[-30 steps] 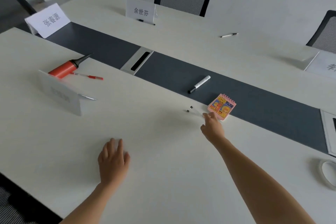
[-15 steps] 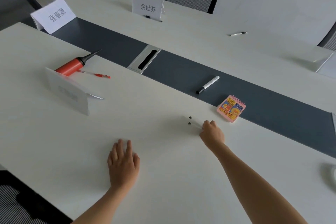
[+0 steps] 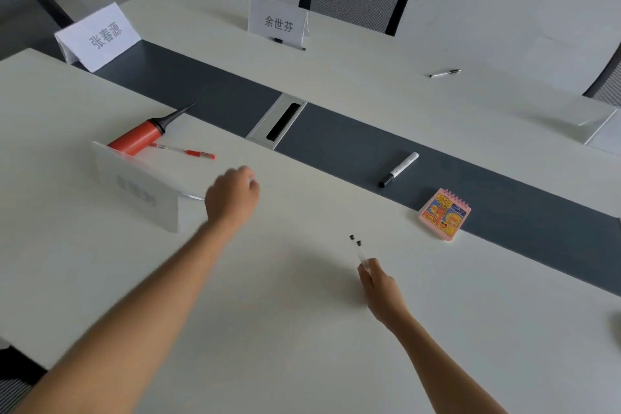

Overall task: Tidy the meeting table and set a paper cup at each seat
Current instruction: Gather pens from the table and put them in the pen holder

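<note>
Right hand (image 3: 378,284) grips two clear pens (image 3: 361,250), lower centre of frame. Left hand (image 3: 232,195), fingers curled on nothing, is the nearer one to the red pen (image 3: 183,151), lying on the desk (image 3: 302,329) just upper left of it, long axis running left-right.

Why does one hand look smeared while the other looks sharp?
Head view: the left hand is smeared by motion blur, while the right hand, gripping clear sticks, is sharper. Head view: light is soft, hands cast only faint shadows on the table; print on the near name card is blurry.
</note>
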Demonstrator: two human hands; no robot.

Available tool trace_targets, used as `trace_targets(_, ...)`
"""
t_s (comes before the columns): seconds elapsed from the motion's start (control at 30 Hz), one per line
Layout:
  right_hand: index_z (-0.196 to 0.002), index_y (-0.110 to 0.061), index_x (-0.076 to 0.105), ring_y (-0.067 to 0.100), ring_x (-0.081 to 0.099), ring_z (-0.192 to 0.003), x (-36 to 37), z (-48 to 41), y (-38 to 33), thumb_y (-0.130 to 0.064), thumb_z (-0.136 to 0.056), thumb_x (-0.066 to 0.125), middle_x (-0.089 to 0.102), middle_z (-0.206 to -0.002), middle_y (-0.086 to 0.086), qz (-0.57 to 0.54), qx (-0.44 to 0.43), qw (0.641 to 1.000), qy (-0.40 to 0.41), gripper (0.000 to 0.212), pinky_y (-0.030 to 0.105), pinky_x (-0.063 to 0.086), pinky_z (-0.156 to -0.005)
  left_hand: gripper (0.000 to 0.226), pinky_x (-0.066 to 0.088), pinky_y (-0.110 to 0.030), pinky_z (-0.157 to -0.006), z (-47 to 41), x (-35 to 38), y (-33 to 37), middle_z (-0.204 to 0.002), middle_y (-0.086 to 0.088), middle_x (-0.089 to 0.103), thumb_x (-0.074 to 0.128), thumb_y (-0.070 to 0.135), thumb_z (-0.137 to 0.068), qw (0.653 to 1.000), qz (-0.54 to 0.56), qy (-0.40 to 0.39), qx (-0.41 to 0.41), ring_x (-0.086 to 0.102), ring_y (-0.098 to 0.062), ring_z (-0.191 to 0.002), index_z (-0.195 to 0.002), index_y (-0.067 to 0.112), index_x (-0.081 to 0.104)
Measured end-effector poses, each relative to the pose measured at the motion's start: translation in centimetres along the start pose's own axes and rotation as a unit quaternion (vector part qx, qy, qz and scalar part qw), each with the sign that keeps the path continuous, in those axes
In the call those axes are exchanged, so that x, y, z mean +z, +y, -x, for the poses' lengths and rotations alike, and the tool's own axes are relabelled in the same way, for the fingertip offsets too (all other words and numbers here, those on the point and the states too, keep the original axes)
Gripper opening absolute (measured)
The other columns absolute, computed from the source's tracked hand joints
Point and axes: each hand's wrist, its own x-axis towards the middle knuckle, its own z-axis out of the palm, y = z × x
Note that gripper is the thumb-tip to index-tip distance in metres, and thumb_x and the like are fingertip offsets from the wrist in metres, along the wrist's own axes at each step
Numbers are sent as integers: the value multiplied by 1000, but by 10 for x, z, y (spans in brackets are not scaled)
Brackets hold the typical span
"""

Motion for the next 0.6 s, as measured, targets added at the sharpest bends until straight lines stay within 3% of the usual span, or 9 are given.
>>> trace_targets(0.13, -87, -9, 39, 24, 42, -40, -2, -11, -2, -27, -95, 31, 46, -49, 7, -42, 44, 998, 12, 21, 27, 31, -44, 20, 39, -34, -73, -100, -14, -26, -107, -19, 62, 44, 2, -85, 978, -177, -106, -30, 57, -37, -94, -100, 1, 57)
trace_targets(0.27, -81, -10, 37, 19, 43, -30, -3, -22, 0, -27, -96, 29, 46, -33, 1, -72, 62, 995, 12, 24, 27, 37, -42, 26, 43, -36, -79, -153, -6, -69, -104, -18, 61, 55, 23, -88, 947, -275, -167, -14, 57, -37, -100, -102, 2, 57)
trace_targets(0.47, -69, -15, 32, 24, 46, -31, -4, -27, 6, -22, -96, 32, 44, -29, 2, -155, 90, 983, 28, 28, 22, 34, -35, 23, 45, -37, -77, -187, 9, -104, -106, -21, 58, 48, 4, -85, 914, -363, -181, 9, 55, -36, -97, -108, 1, 50)
trace_targets(0.6, -71, -13, 32, 20, 43, -27, -5, -29, 7, -21, -96, 31, 45, -29, 2, -165, 93, 982, 20, 27, 22, 34, -35, 24, 45, -39, -82, -195, 15, -118, -106, -19, 58, 47, 2, -84, 900, -392, -189, -3, 55, -36, -101, -106, 3, 55)
